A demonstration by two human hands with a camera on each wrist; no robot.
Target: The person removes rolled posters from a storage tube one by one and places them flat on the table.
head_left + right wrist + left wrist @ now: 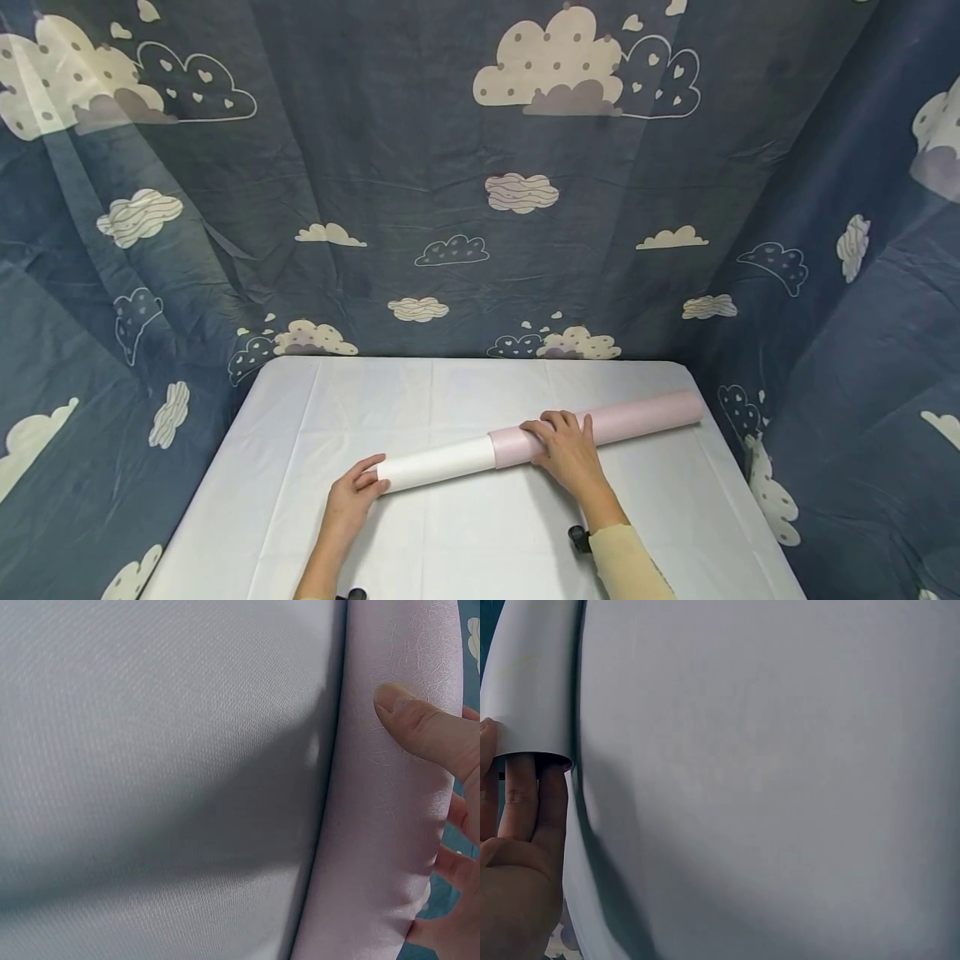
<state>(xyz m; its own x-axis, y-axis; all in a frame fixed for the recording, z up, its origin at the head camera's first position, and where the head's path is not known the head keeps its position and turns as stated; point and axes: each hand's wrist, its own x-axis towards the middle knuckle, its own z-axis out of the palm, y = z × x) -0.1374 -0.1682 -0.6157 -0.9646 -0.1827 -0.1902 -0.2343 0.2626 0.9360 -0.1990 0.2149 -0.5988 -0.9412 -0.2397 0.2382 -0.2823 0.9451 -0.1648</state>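
Cloud-print blue curtain fills the top and both sides of the head view. White table takes the lower centre, covered in a plain cloth. Long roll lies across the table right of centre, tilted up toward the right; its right part is pink, and a white inner part sticks out at the lower left end. Right hand lies over the pink part near the seam, fingers curled over the top and thumb pressed on the near side, clamped on the roll; the right wrist view shows the thumb flat on the textured pink surface. Left hand is at the white end, lower centre-left, fingers straight and reaching into the open tube mouth, thumb on the outside, pinching the rim. Cream sleeve at bottom right.
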